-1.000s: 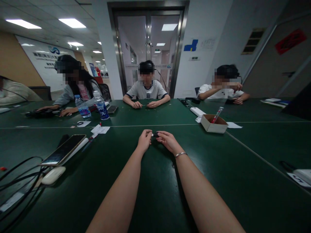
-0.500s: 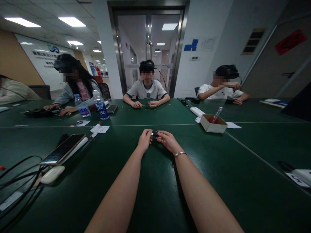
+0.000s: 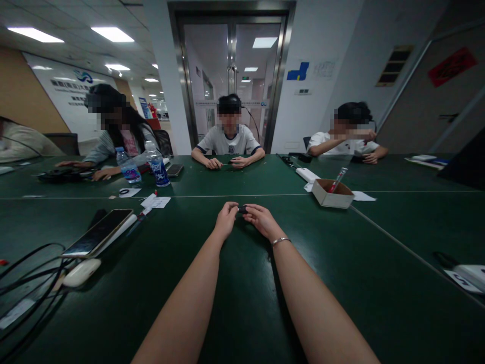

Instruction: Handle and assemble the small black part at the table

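A small black object (image 3: 242,209) with a lighter, metal-looking end bridges the gap between my hands above the green table (image 3: 242,303). Its kind is too small to make out. My left hand (image 3: 226,221) pinches the left end between thumb and fingers. From the other side, my right hand (image 3: 262,220) grips the black end, its fingers closed and partly covering it. A silver bracelet (image 3: 281,241) circles my right wrist.
An open cardboard box (image 3: 332,198) holding a red-and-clear tube stands ahead on the right. To the left lie a phone (image 3: 99,232), a white rounded case (image 3: 82,273) and black cables. Two water bottles (image 3: 158,164) stand farther back. Several people sit around the table.
The small object sits slightly differently between my fingers, with less of its silver end showing. My arms have hardly moved. A co-worker's hand on the left has shifted a little outward.
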Action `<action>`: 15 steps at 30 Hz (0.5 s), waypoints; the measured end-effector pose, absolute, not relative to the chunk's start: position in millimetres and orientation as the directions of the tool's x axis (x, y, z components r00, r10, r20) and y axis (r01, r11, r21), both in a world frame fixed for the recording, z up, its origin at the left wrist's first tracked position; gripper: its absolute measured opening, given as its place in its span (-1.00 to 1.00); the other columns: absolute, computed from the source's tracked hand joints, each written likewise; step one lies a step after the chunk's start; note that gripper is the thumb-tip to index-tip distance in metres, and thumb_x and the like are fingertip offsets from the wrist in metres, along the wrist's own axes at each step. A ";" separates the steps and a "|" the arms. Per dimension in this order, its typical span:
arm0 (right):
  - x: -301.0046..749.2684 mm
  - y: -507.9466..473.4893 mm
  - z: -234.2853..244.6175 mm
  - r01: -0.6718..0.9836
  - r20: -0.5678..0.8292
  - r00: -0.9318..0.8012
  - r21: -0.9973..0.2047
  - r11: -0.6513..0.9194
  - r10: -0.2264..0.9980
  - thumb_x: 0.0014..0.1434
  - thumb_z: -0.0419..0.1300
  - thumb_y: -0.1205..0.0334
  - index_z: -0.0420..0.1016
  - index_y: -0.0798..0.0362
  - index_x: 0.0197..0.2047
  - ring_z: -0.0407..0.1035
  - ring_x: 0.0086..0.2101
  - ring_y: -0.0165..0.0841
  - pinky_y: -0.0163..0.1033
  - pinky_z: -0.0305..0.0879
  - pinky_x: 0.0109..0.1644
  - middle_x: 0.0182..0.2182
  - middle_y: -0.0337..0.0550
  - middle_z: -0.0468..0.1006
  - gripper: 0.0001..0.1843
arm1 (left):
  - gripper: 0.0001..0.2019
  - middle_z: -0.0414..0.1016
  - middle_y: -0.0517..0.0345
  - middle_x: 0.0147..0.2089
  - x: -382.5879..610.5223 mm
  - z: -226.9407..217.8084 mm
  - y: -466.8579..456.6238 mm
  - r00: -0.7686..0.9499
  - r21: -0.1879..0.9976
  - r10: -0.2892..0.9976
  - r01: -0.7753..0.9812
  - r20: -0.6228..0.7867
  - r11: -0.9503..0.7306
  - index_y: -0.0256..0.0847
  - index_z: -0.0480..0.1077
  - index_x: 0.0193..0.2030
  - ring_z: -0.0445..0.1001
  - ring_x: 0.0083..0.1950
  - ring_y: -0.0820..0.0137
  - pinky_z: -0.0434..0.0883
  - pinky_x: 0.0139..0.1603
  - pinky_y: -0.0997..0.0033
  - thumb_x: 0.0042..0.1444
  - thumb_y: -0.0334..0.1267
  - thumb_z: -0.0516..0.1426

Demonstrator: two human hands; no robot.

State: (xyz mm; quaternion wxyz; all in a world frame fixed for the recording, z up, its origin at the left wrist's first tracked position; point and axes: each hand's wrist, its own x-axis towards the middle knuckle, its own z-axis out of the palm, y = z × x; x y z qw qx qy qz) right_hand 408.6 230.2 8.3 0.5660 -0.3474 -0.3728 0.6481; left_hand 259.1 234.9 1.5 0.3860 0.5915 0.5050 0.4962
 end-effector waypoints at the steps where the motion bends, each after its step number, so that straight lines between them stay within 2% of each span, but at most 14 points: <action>1: 408.5 230.5 8.1 -0.474 -0.027 -0.118 -0.877 -0.081 0.993 -0.05 0.41 0.39 0.53 0.20 -0.28 0.47 -0.48 -0.41 -0.37 0.43 -0.35 -0.47 -0.09 0.57 -0.77 | -0.77 0.36 0.18 -0.40 259.2 2.2 234.3 0.010 0.960 0.982 0.209 0.191 -0.189 -0.20 0.39 -0.12 0.30 -0.45 0.48 0.25 -0.44 0.53 0.20 -0.20 -0.02; 6: 408.7 230.6 8.3 -0.464 -0.030 -0.118 -0.882 -0.082 0.993 -0.04 0.39 0.39 0.53 0.17 -0.29 0.47 -0.48 -0.41 -0.36 0.44 -0.35 -0.47 -0.12 0.57 -0.80 | -0.78 0.39 0.15 -0.34 258.6 5.0 231.7 0.014 0.959 0.979 0.197 0.203 -0.201 -0.19 0.38 -0.11 0.32 -0.41 0.47 0.24 -0.41 0.53 0.19 -0.22 -0.01; 9: 408.8 230.1 8.7 -0.456 -0.027 -0.126 -0.886 -0.082 0.992 -0.04 0.40 0.39 0.53 0.16 -0.29 0.47 -0.47 -0.41 -0.36 0.44 -0.35 -0.47 -0.12 0.56 -0.80 | -0.74 0.34 0.19 -0.43 258.0 5.2 231.4 0.017 0.964 0.984 0.194 0.180 -0.180 -0.18 0.38 -0.13 0.29 -0.45 0.47 0.21 -0.44 0.53 0.24 -0.15 -0.07; 12: 408.6 229.8 8.9 -0.458 -0.030 -0.117 -0.885 -0.081 0.993 -0.03 0.39 0.40 0.54 0.18 -0.29 0.47 -0.47 -0.41 -0.37 0.44 -0.36 -0.47 -0.09 0.56 -0.80 | -0.79 0.35 0.19 -0.40 258.0 4.2 232.3 -0.008 0.951 0.977 0.229 0.215 -0.207 -0.17 0.38 -0.13 0.30 -0.42 0.47 0.22 -0.40 0.53 0.19 -0.21 -0.01; 15: 408.1 229.5 9.7 -0.466 -0.035 -0.114 -0.881 -0.085 0.993 -0.02 0.38 0.42 0.54 0.18 -0.29 0.47 -0.49 -0.41 -0.37 0.44 -0.36 -0.46 -0.10 0.56 -0.82 | -0.77 0.33 0.21 -0.45 258.4 2.9 233.3 -0.007 0.956 0.978 0.211 0.208 -0.202 -0.18 0.38 -0.14 0.29 -0.46 0.46 0.22 -0.41 0.52 0.20 -0.17 -0.02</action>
